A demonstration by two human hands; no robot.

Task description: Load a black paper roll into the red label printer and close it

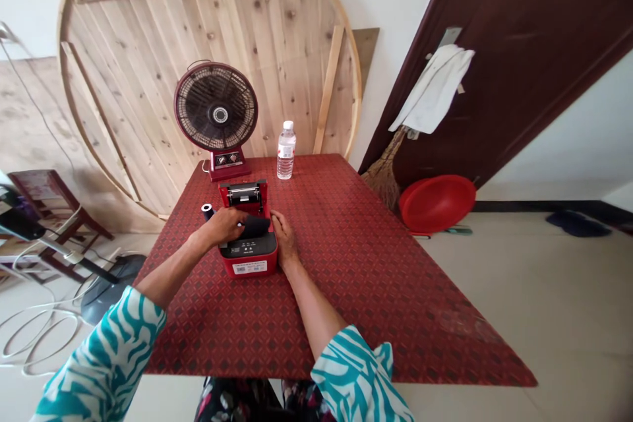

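A small red and black label printer sits on the table with its lid raised toward the back. My left hand is over the printer's left side, its fingers closed on the end of a black roll that lies across the printer's opening. Along the printer's right side is my right hand, holding the red body with its fingertips at the upper edge. Just left of the printer stands a dark roll with a pale core end, partly hidden by my left hand. The printer's inside is largely covered.
Behind the printer stand a dark red fan and a water bottle. All rest on a red patterned table. A large round wooden board leans at the wall. A red basin and a broom are at right.
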